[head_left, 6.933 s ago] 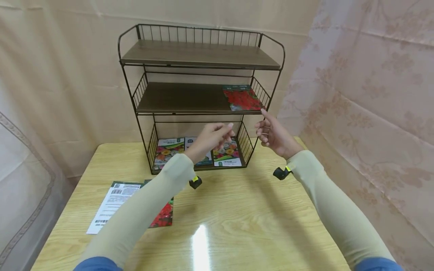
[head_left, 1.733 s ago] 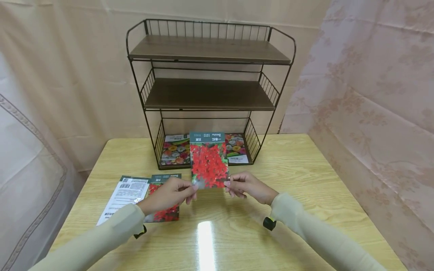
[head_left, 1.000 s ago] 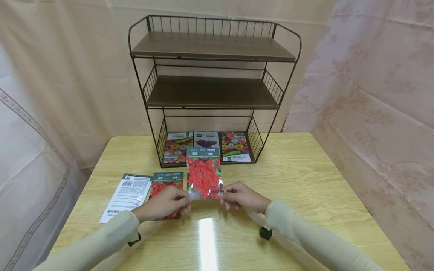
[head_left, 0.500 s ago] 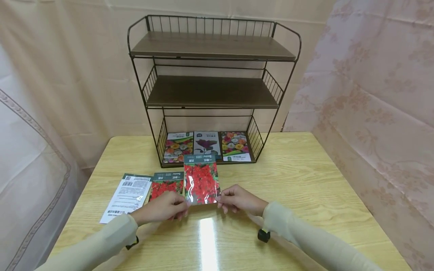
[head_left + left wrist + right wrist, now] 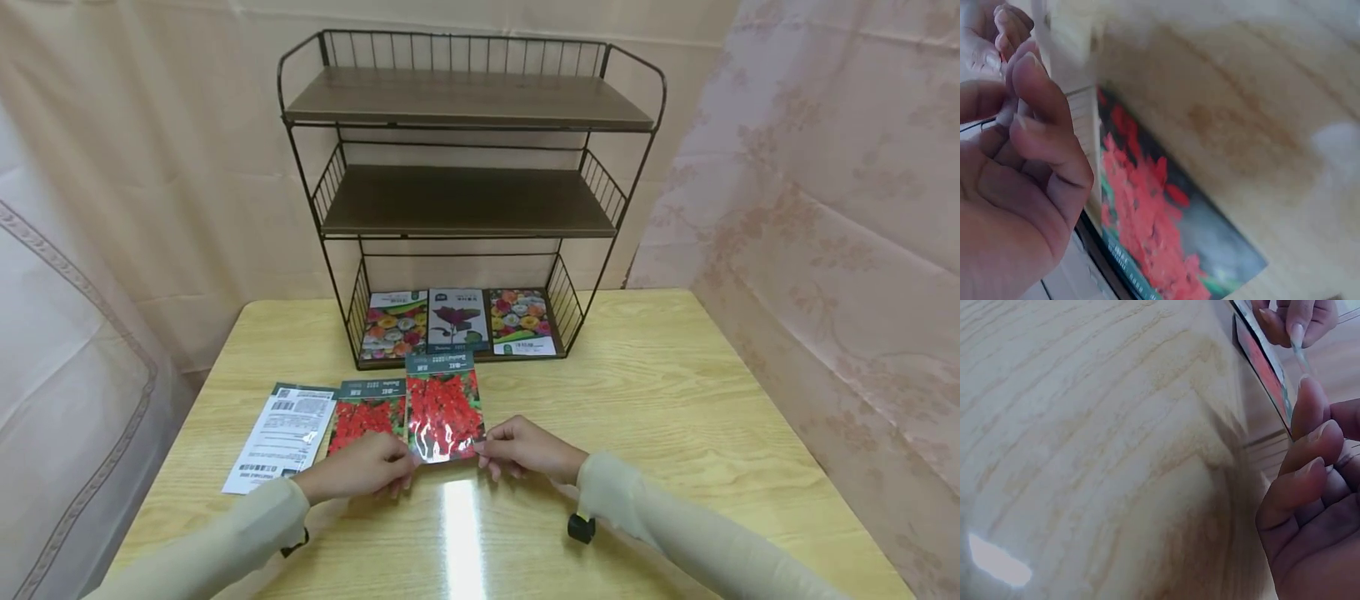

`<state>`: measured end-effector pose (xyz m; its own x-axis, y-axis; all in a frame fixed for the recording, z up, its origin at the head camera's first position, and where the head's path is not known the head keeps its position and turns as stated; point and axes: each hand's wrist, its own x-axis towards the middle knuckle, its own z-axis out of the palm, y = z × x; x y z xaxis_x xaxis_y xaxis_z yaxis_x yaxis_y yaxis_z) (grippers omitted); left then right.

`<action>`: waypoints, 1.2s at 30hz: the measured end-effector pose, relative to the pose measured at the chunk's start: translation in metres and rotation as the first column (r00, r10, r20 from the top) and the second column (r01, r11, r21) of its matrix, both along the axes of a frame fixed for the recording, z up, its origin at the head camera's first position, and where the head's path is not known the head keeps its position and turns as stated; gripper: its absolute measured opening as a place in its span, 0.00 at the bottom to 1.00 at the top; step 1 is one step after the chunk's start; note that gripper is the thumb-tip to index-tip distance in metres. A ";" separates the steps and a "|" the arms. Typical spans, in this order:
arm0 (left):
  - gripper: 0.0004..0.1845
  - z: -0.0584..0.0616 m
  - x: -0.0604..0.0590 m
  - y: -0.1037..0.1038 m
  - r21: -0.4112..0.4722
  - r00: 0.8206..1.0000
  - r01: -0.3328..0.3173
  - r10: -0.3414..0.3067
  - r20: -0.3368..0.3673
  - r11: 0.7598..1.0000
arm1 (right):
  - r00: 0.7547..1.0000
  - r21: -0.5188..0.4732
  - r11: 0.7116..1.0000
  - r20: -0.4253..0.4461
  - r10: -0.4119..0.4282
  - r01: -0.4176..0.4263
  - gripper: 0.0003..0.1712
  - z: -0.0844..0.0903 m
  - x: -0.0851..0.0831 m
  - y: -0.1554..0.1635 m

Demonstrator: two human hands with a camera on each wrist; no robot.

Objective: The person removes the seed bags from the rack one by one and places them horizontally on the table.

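In the head view, a seed packet (image 5: 444, 408) with red flowers and a dark green top band is held between my hands, tilted, its top edge near the shelf's front. My left hand (image 5: 366, 465) pinches its lower left corner. My right hand (image 5: 531, 450) pinches the lower right corner. Left of it, a matching red-flower packet (image 5: 367, 417) lies on the table, partly covered by my left hand. Beside that lies a packet (image 5: 279, 433) with its white printed back upward. In the left wrist view, the lying red-flower packet (image 5: 1147, 231) shows below my left fingers.
A three-tier wire rack (image 5: 468, 221) with brown boards stands at the back of the wooden table (image 5: 637, 400). Its bottom tier bears a flower packet (image 5: 393, 329) at left, a purple-plant packet (image 5: 457, 321) in the middle and another flower packet (image 5: 522, 325) at right. Curtains hang around.
The red-flower packet seen earlier on the middle tier's right is gone from there. Both hands now hold such a packet, which has come lower and nearer to me over the last seconds.
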<state>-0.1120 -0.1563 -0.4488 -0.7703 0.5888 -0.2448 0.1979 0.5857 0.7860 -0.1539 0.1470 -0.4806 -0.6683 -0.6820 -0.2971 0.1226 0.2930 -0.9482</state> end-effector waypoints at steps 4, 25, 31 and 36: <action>0.23 -0.004 0.003 0.003 -0.021 1.000 -0.007 0.008 0.010 1.000 | 1.000 0.005 1.000 0.026 -0.010 0.010 0.21 -0.001 0.002 0.000; 0.24 -0.009 0.012 0.005 -0.035 0.993 -0.040 0.043 0.113 0.999 | 0.999 0.182 0.983 0.015 0.031 -0.033 0.20 0.003 0.005 -0.010; 0.23 -0.011 0.013 0.006 -0.039 0.990 -0.034 0.039 0.137 0.999 | 0.997 0.227 0.971 0.036 0.070 -0.076 0.21 0.005 0.004 -0.010; 0.23 -0.009 0.012 0.007 -0.040 0.990 -0.021 0.027 0.141 0.999 | 0.994 0.226 0.969 0.053 0.093 -0.102 0.23 0.005 0.003 -0.009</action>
<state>-0.0998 -0.1492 -0.4576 -0.7399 0.5586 -0.3748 0.0715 0.6193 0.7819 -0.1513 0.1380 -0.4756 -0.5858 -0.6542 -0.4784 0.1207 0.5133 -0.8497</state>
